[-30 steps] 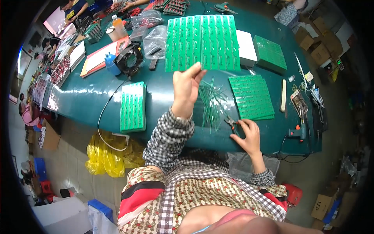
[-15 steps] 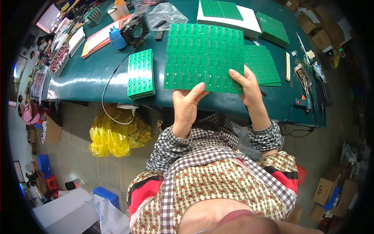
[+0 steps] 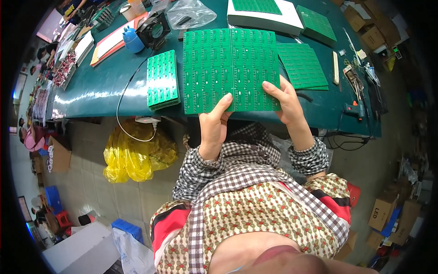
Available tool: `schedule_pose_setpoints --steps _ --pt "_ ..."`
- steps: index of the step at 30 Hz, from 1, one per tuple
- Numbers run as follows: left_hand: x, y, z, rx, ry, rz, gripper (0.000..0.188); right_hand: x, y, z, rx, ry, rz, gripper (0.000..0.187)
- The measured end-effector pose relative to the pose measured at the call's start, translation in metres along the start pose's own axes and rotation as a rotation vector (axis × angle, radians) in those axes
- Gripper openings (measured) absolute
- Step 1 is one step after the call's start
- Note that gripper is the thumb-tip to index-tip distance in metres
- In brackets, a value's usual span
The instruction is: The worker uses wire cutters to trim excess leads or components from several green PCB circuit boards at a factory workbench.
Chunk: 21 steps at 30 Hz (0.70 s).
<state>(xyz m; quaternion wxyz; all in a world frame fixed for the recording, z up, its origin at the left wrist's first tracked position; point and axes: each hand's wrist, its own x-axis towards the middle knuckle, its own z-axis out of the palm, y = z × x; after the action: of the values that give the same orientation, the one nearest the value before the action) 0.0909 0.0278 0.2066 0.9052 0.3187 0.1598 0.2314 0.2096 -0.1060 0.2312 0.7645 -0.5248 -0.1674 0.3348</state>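
Note:
A large green circuit board panel (image 3: 230, 64) is held up over the table's near edge, its face tilted toward me. My left hand (image 3: 214, 125) grips its lower edge near the middle, thumb on the front. With the thumb also on the front, my right hand (image 3: 287, 101) holds its lower right side; the other fingers are mostly hidden behind the panel. Just right of it lie several similar flat green panels (image 3: 303, 66), partly covered. To its left stands a stack of narrower green boards (image 3: 162, 80).
A white box (image 3: 264, 20) at the back carries another green panel, beside a green board stack (image 3: 316, 25). A small black fan (image 3: 153, 31) and a blue bottle (image 3: 132, 40) stand back left. A cable (image 3: 122, 93) hangs over the front edge; hand tools (image 3: 353, 109) lie right.
The panel in my hands has shifted slightly left and down and turned a little, so its face catches the light differently. Both hands keep their hold. The whole view has shifted slightly.

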Motion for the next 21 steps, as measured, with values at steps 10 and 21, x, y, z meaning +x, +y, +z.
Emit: schedule_pose_setpoints --steps 10,21 --pt "-0.001 -0.001 -0.004 0.016 -0.018 -0.022 0.032 -0.004 -0.001 -0.007 -0.002 0.015 -0.001 0.041" --pt "-0.006 0.006 -0.011 -0.078 -0.017 -0.029 0.034 -0.009 -0.001 -0.016 0.001 0.058 0.026 0.042"
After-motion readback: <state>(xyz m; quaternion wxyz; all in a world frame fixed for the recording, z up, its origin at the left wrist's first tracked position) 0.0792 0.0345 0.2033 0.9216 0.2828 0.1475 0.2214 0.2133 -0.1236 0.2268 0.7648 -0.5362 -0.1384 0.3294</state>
